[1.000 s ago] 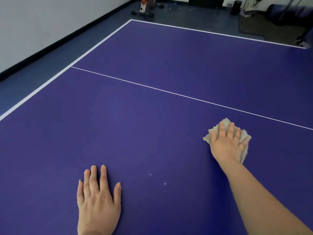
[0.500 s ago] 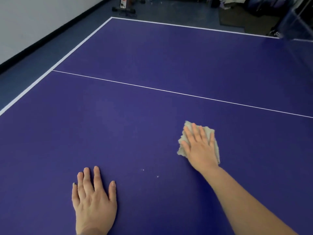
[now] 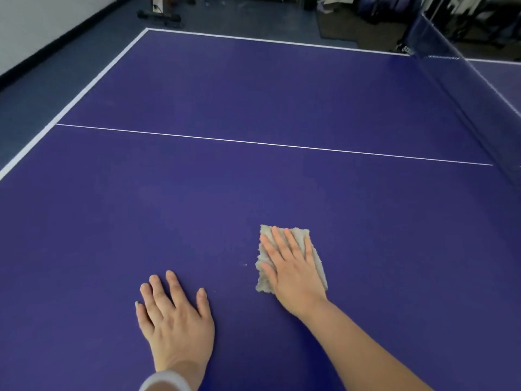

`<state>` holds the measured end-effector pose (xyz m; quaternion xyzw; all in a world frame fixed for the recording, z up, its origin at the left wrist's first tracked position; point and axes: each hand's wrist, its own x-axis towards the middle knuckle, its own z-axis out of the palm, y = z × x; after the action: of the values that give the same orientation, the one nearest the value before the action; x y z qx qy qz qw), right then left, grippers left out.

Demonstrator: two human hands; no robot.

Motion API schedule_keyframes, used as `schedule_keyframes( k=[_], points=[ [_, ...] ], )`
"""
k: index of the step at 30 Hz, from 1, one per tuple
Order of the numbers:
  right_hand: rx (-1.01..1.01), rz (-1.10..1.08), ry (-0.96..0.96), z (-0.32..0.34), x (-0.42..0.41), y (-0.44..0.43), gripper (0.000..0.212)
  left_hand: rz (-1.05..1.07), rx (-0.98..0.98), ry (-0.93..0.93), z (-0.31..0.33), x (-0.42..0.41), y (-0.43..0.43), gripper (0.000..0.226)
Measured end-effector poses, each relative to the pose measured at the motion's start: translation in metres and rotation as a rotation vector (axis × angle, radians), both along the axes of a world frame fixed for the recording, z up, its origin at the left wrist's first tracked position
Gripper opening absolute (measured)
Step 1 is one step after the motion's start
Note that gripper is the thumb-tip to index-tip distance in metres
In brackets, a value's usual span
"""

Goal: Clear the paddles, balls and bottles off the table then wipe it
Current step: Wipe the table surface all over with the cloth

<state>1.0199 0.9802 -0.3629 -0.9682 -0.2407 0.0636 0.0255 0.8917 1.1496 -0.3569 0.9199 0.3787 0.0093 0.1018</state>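
Swept back toward the left hand (image 3: pixel 176 323), the right hand (image 3: pixel 291 273) presses a grey cloth (image 3: pixel 315 256) flat-fingered onto the purple table (image 3: pixel 253 94); left fingers lie straight, spread.

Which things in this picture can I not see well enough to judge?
Head view, all:
Middle of the cloth: covered by the right hand.
White speck beside it: too small to identify.
Table beyond the net: cut off by the right edge.
Floor items: blurred, cut off at top.
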Motion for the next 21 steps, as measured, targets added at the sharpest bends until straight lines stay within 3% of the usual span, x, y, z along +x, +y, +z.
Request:
schedule_keyframes(
  k=[2,5,7,12,18,21],
  points=[
    [-0.003,-0.187,-0.035,-0.002,-0.003,-0.039,0.057,-0.003,-0.009,-0.003,0.001,-0.001,0.000,0.084],
    [0.054,-0.652,-0.033,0.001,-0.032,-0.090,0.062,-0.007,-0.010,0.001,0.001,-0.001,-0.001,0.081],
    [0.039,-0.777,-0.011,0.004,-0.060,-0.079,0.060,-0.009,-0.005,0.015,0.001,-0.003,0.000,0.080],
    [0.069,-0.637,-0.035,-0.001,-0.096,0.001,0.057,-0.030,-0.059,0.012,0.010,-0.005,0.002,0.076],
    [0.057,-0.620,-0.044,-0.007,-0.093,-0.001,0.060,-0.189,-0.265,-0.039,0.019,-0.017,0.035,0.059],
    [0.075,-0.628,-0.021,-0.006,-0.094,0.002,0.060,-0.340,-0.140,-0.095,0.017,-0.042,0.088,0.052]
  ],
)
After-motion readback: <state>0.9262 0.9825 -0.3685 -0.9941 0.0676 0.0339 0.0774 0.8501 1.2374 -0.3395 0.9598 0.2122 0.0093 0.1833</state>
